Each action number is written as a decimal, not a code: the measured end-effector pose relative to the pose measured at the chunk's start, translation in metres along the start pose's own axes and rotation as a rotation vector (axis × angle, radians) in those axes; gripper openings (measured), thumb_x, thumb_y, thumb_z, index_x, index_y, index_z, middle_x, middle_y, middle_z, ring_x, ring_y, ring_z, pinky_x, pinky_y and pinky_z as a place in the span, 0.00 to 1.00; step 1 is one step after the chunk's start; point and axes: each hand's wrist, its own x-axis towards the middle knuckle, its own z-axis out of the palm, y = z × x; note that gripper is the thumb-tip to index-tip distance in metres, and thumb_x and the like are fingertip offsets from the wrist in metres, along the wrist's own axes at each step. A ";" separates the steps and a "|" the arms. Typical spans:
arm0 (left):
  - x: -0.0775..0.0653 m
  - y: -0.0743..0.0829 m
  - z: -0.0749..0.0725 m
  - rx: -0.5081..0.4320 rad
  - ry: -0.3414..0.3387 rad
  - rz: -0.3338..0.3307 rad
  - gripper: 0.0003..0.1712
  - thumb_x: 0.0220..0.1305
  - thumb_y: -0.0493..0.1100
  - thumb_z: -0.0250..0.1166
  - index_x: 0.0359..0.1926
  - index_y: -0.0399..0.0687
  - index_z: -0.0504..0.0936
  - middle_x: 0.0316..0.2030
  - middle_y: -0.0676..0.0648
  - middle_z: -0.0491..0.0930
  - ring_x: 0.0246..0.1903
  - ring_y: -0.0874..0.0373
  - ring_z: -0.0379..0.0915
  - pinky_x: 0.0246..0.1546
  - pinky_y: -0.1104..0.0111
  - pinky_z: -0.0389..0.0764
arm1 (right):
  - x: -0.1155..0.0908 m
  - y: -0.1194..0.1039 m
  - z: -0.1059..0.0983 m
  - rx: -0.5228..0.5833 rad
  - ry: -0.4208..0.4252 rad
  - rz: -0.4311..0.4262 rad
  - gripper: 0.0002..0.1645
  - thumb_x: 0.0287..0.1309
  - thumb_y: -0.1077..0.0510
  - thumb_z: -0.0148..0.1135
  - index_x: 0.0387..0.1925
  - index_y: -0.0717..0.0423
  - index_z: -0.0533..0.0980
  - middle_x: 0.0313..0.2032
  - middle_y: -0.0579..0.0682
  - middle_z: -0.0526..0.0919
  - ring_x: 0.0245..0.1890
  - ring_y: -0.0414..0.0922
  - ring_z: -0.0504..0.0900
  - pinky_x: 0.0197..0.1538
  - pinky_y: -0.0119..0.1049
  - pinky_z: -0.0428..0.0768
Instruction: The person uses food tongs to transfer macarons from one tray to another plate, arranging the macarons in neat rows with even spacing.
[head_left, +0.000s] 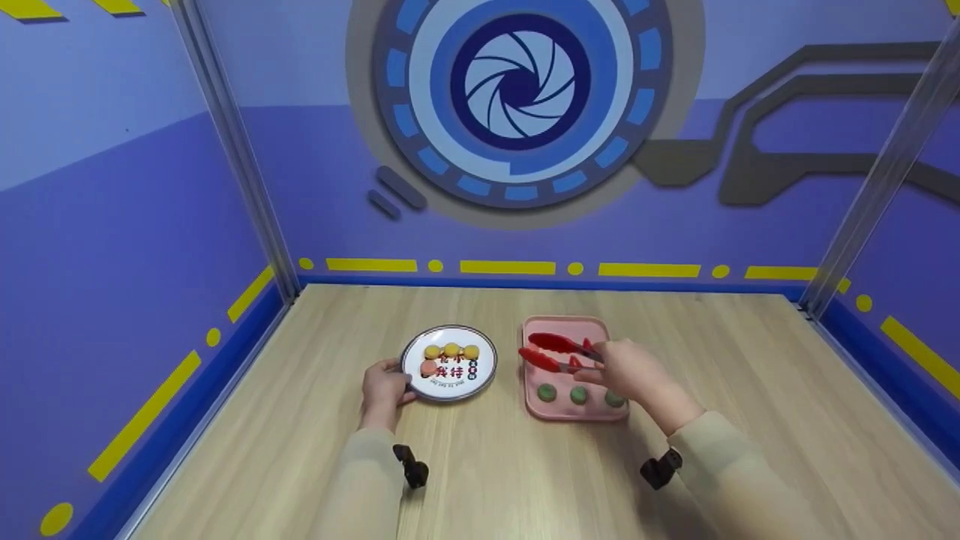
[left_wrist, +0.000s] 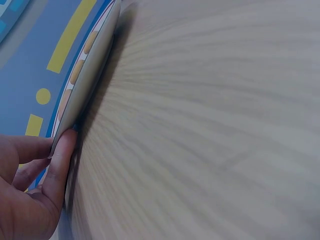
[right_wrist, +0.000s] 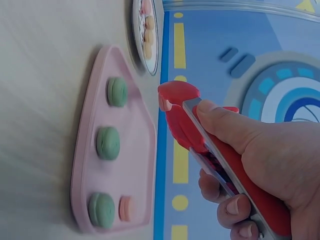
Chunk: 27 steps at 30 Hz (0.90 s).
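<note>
My left hand (head_left: 384,390) pinches the left rim of a white plate (head_left: 454,334) with a dark edge and red lettering, thumb above and fingers below. Three yellow macarons (head_left: 451,350) and a pink macaron (head_left: 428,368) lie on it. My right hand (head_left: 626,367) grips red-tipped tongs (head_left: 553,343) over a pink tray (head_left: 570,410). Three green macarons (head_left: 577,395) sit in a row along the tray's near side. A smaller pink macaron (right_wrist: 126,208) lies on the tray in the right wrist view. I cannot tell whether the tong tips hold anything.
Plate and tray stand side by side on a wooden table (head_left: 480,480), a narrow gap between them. Blue-purple wall panels (head_left: 300,172) with metal corner posts (head_left: 240,150) enclose the table's back and sides. A small black device (head_left: 411,466) is on each wrist.
</note>
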 end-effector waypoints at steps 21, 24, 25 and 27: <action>0.001 -0.001 -0.001 -0.033 -0.004 0.012 0.31 0.61 0.23 0.56 0.66 0.30 0.73 0.65 0.28 0.74 0.37 0.55 0.82 0.28 0.70 0.88 | 0.023 -0.070 0.024 0.015 -0.032 -0.035 0.26 0.54 0.39 0.76 0.45 0.53 0.85 0.33 0.49 0.89 0.22 0.42 0.79 0.24 0.32 0.82; 0.002 -0.001 -0.001 -0.034 -0.004 0.011 0.30 0.61 0.24 0.56 0.66 0.30 0.74 0.65 0.28 0.74 0.37 0.55 0.81 0.28 0.70 0.88 | 0.026 -0.078 0.027 0.010 -0.056 -0.028 0.27 0.54 0.38 0.76 0.45 0.52 0.85 0.32 0.48 0.88 0.21 0.42 0.79 0.22 0.31 0.79; 0.002 -0.001 -0.001 -0.035 -0.005 0.010 0.30 0.61 0.24 0.56 0.66 0.30 0.74 0.65 0.28 0.75 0.37 0.55 0.81 0.28 0.70 0.88 | 0.027 -0.081 0.028 0.010 -0.062 -0.031 0.26 0.53 0.38 0.76 0.45 0.52 0.85 0.31 0.48 0.88 0.22 0.42 0.79 0.23 0.30 0.78; 0.003 -0.002 0.000 -0.038 -0.006 0.007 0.30 0.61 0.24 0.56 0.66 0.30 0.74 0.65 0.28 0.75 0.37 0.55 0.82 0.28 0.70 0.88 | 0.029 -0.085 0.031 0.014 -0.075 -0.032 0.26 0.53 0.38 0.76 0.44 0.52 0.85 0.29 0.47 0.87 0.22 0.43 0.79 0.24 0.30 0.77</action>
